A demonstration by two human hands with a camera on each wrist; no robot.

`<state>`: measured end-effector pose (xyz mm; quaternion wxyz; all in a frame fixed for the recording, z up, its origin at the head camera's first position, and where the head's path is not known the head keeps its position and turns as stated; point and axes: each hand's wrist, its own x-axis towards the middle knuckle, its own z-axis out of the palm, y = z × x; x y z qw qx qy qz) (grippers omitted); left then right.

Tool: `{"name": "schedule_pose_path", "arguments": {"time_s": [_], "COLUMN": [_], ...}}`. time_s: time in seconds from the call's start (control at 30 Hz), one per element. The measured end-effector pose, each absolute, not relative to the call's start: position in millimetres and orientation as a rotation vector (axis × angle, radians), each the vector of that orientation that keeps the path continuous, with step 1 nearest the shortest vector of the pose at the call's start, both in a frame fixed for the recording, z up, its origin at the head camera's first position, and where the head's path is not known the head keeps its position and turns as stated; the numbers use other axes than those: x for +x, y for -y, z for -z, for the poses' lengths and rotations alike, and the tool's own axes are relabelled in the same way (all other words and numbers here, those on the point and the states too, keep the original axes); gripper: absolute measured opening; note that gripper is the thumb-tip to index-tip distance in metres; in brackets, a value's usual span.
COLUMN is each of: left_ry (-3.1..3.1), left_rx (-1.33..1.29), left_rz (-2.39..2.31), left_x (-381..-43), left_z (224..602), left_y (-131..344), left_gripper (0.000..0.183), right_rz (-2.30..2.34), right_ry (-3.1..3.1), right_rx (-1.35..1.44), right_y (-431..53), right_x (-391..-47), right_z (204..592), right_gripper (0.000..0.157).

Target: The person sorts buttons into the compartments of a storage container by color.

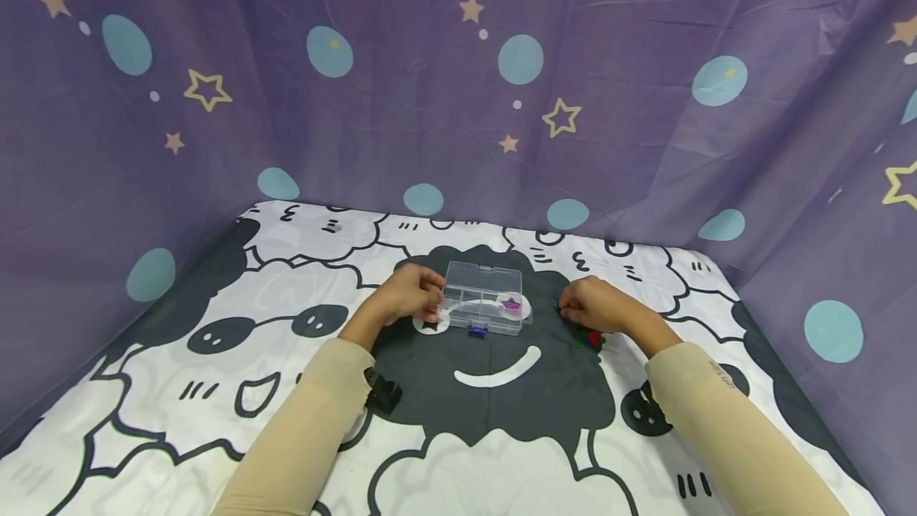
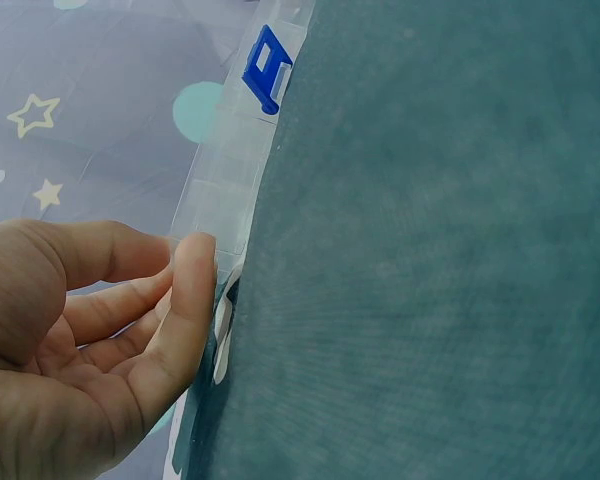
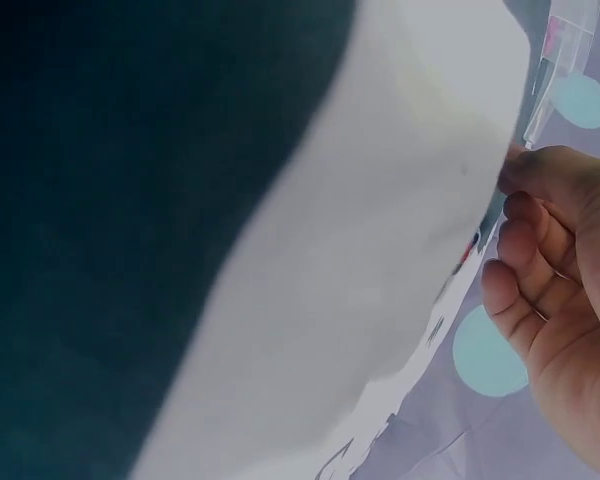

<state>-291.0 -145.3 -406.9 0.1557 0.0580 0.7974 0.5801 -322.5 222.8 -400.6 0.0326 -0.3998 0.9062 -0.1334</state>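
The left hand (image 1: 410, 293) is angled inward, the clear box (image 1: 490, 280) at its fingertips being pinched by one end. The right hand (image 1: 600, 306) is held low, fingers curled; whether anything is gripped cannot be told. Beside it, small coloured pieces (image 1: 594, 338) are seen.

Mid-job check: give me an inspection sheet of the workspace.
Surface: black-and-white printed cloth.
Job's things: clear box, lid apparently open, blue latch in front, pink contents at its right end; small colored pieces lie farther right.
Clutter: dark object by the left sleeve, unclear.
Hands: left hand pinches the box's left end; right hand near the pieces, grip hidden.
Cables: nothing seen.
Surroundings: purple patterned curtain.
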Motion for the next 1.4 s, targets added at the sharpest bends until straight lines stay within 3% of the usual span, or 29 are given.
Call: {"name": "schedule_pose_path", "arguments": {"time_s": [0.63,1.0,1.4], "left_ry": [-2.285,-2.298,-2.301], "left_rx": [0.159,0.165,0.178], "left_rz": [-1.663,-1.651,-1.657], "left_x": [-290,-291,-292], "left_z": [407,408,409], "left_y": [146,146,146], "left_gripper": [0.032,0.032,0.031], "right_rz": [0.382,0.485,0.470], "right_ry": [-2.781,-2.823,-2.809], "right_rx": [-1.347,-1.285,-1.134], "right_y": [-216,-225,-223], "right_x": [-323,-326,-329], "right_z": [400,404,401], "right_gripper": [0.027,0.011,0.011]}}
